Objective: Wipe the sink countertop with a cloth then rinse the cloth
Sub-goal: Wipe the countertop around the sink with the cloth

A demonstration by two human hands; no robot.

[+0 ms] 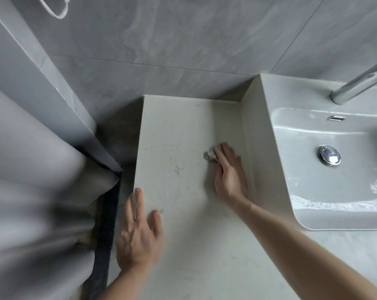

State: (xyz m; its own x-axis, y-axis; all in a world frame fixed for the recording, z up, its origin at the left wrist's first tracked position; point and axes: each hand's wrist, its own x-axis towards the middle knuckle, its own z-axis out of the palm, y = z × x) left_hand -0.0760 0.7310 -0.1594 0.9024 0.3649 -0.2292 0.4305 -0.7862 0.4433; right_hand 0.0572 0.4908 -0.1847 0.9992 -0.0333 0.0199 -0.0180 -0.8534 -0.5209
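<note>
Two hands on a pale stone countertop [178, 135], seen from above. Far left, off the counter: grey curtain folds [31, 169], blurred, hanging beside a dark vertical strip [105, 224]. Above that, a pale loop [55, 9] hanging at the top left against the grey tiled wall [183, 40].

At the countertop's left edge, near the front: left hand [137, 232], palm down, fingers straight and relaxed, gripping nothing. Longer fingers laid along the left edge itself, thumb spread inward onto the surface. Forearm entering from the bottom edge of view.

Across the middle of the counter: faint marks and streaks, bare stone otherwise.

Toward the countertop's right side, just beside the raised step up to the basin level: right hand [228, 172], palm down, fingers extended and pressed flat onto a small crumpled cloth [209, 156]. Cloth pale grey-white, mostly hidden under the fingertips, only a bunched corner showing at the left of the fingers, lying on the surface about halfway between front and back edges. No curl around the cloth visible; pressed rather than gripped. Right forearm stretched in diagonally from the lower right corner.

Right of the step, on the higher level: white sink [313, 131], wet inside, with a chrome drain plug [328, 155] in its floor and a small overflow slot [336, 118] in its back wall. Behind the basin, at the back right corner: chrome faucet [356, 87], angled over the basin, partly cut off.
</note>
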